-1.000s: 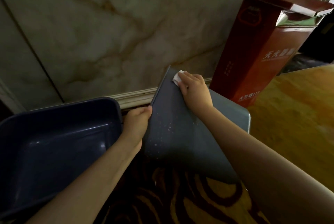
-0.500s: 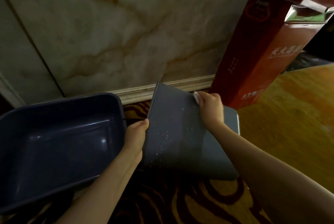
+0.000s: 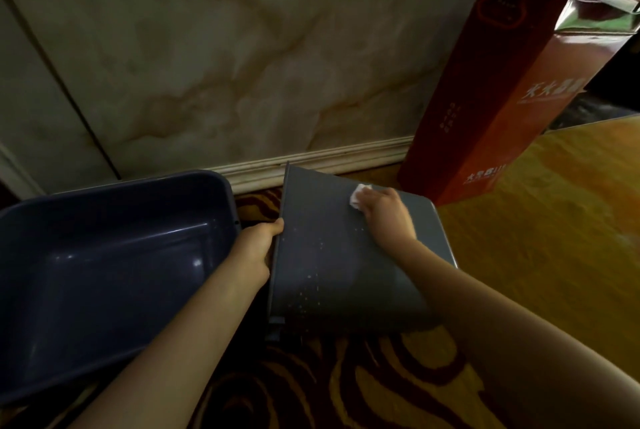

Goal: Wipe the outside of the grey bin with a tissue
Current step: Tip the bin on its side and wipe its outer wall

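The grey bin [image 3: 332,255] lies tipped on its side on the patterned floor, its broad outer wall facing up and speckled with pale spots. My left hand [image 3: 258,245] grips the bin's left rim edge, thumb on top. My right hand [image 3: 384,212] presses a small white tissue [image 3: 358,196] flat against the upper part of that wall, close to the far edge. Most of the tissue is hidden under my fingers.
A dark blue plastic tub [image 3: 114,255] sits open just left of the bin. A tall red carton [image 3: 502,89] stands against the marble wall [image 3: 242,47] to the right. A pale skirting [image 3: 311,160] runs behind the bin. Yellow floor [image 3: 536,220] spreads to the right.
My right hand with the tissue slid from the bin's top left corner to the right and down its wall. The view shifted, so the bin sits lower in frame. My left hand kept its grip.
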Available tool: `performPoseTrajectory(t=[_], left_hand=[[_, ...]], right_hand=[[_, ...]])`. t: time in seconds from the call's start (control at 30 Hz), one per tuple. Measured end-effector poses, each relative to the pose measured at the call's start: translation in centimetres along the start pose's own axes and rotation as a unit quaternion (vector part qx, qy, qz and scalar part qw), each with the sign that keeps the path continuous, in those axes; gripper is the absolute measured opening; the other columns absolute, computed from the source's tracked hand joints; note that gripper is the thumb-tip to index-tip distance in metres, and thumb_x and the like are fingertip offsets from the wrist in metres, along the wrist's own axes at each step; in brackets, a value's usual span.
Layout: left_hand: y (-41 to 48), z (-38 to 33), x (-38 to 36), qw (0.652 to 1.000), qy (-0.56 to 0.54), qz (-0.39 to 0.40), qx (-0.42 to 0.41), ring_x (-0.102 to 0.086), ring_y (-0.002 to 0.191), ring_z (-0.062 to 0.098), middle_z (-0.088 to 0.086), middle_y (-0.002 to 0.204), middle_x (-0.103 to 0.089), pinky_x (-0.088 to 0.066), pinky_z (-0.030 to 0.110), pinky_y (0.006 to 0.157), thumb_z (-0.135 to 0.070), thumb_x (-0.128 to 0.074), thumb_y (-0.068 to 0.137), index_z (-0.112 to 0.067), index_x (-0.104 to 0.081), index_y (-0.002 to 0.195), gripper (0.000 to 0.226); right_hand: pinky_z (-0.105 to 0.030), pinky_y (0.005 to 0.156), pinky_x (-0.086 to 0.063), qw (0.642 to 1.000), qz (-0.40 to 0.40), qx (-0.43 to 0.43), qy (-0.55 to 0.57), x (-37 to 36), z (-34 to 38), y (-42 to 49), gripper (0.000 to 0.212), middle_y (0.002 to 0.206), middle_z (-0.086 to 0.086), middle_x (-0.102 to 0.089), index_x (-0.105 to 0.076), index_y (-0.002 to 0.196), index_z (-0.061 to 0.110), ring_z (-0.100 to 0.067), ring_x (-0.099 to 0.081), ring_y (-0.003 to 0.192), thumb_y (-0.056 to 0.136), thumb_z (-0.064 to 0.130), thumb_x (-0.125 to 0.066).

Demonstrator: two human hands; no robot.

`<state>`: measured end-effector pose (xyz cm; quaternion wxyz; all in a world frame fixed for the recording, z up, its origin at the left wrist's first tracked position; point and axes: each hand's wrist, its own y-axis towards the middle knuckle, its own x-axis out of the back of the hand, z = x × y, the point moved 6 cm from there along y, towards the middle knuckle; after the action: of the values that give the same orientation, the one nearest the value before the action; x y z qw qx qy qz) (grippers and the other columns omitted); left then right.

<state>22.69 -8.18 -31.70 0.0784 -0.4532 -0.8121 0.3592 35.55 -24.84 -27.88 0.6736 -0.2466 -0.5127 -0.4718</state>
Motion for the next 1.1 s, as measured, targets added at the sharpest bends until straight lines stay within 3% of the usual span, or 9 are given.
performPoseTrajectory(t=[0.13,0.23,0.3,0.4,0.47,0.6,0.8,1.0,1.1], left_hand=[[0.4,-0.1,0.1,0.999,0.013,0.04,0.015,-0.06,0.072,0.022,0.005,0.063,-0.07,-0.048,0.034,0.063,-0.019,-0.05,0.091,-0.008,-0.062,0.083,0.018],[0.3,-0.2,0.5,0.997,0.016,0.077,0.026,-0.063,0.073,0.021,0.004,0.055,-0.071,-0.048,0.032,0.061,-0.018,-0.049,0.091,-0.009,-0.063,0.085,0.018],[0.3,-0.5,0.7,0.995,0.01,0.096,0.035,-0.064,0.076,0.022,0.007,0.065,-0.073,-0.049,0.033,0.062,-0.022,-0.046,0.092,-0.009,-0.063,0.089,0.021],[0.6,-0.6,0.8,0.994,-0.014,0.1,0.043,-0.063,0.081,0.025,0.013,0.084,-0.069,-0.047,0.036,0.064,-0.031,-0.04,0.095,-0.009,-0.061,0.094,0.031],[0.7,-0.7,0.8,0.994,-0.016,0.101,0.037,-0.063,0.082,0.025,0.013,0.083,-0.07,-0.047,0.036,0.064,-0.03,-0.04,0.095,-0.009,-0.061,0.094,0.03],[0.7,-0.4,1.0,0.994,-0.007,0.105,0.03,-0.066,0.08,0.023,0.008,0.065,-0.075,-0.048,0.035,0.064,-0.018,-0.047,0.091,-0.011,-0.063,0.089,0.017],[0.9,-0.3,1.0,0.992,0.001,0.114,0.044,-0.07,0.065,0.02,0.007,0.061,-0.073,-0.048,0.033,0.064,-0.013,-0.046,0.091,-0.009,-0.063,0.084,0.019],[0.7,-0.3,0.7,0.992,0.0,0.122,0.042,-0.068,0.047,0.014,0.005,0.054,-0.071,-0.047,0.032,0.068,-0.012,-0.04,0.094,-0.007,-0.061,0.081,0.025],[0.5,-0.3,0.6,0.991,0.003,0.125,0.042,-0.068,0.047,0.014,0.006,0.053,-0.071,-0.048,0.032,0.068,-0.012,-0.041,0.094,-0.005,-0.06,0.08,0.025]], right_hand=[[-0.029,0.071,-0.038,0.995,-0.034,-0.091,0.017,2.2,-5.4,-0.6,0.016,0.096,-0.019,-0.059,-0.066,0.081,0.015,-0.035,-0.057,0.088,0.089,0.015,-0.053],[-0.031,0.078,-0.043,0.985,-0.073,-0.148,0.056,2.4,-6.0,-0.7,0.02,0.105,-0.019,-0.063,-0.072,0.099,0.013,-0.033,-0.058,0.094,0.092,0.015,-0.053],[-0.032,0.08,-0.044,0.986,-0.093,-0.102,0.093,2.4,-2.7,-0.3,0.02,0.1,-0.015,-0.067,-0.071,0.104,0.013,-0.031,-0.061,0.094,0.092,0.018,-0.056],[-0.024,0.065,-0.033,0.985,-0.085,0.071,0.135,1.7,5.6,-0.6,0.012,0.077,-0.001,-0.066,-0.073,0.087,0.012,-0.025,-0.058,0.082,0.087,0.014,-0.062],[-0.027,0.066,-0.033,0.983,-0.053,0.132,0.117,-0.2,9.6,-1.1,0.012,0.087,-0.007,-0.07,-0.071,0.087,0.011,-0.025,-0.052,0.087,0.088,0.009,-0.059],[-0.029,0.072,-0.041,0.991,-0.033,0.093,0.085,-2.5,11.1,-1.1,0.017,0.094,-0.015,-0.059,-0.064,0.086,0.009,-0.026,-0.048,0.095,0.089,0.001,-0.049],[-0.032,0.083,-0.041,0.982,0.019,0.166,0.083,-1.8,10.9,-3.8,0.025,0.109,-0.02,-0.06,-0.065,0.111,0.003,-0.03,-0.051,0.1,0.094,0.008,-0.047],[-0.033,0.059,-0.052,0.949,-0.013,0.313,0.033,-0.3,12.3,-8.6,0.015,0.09,-0.011,-0.073,-0.072,0.085,-0.001,-0.027,-0.057,0.066,0.074,-0.01,-0.066],[-0.036,0.062,-0.052,0.944,-0.001,0.329,0.004,-0.7,12.3,-9.3,0.019,0.097,-0.01,-0.072,-0.071,0.091,-0.001,-0.027,-0.057,0.069,0.075,-0.008,-0.063]])
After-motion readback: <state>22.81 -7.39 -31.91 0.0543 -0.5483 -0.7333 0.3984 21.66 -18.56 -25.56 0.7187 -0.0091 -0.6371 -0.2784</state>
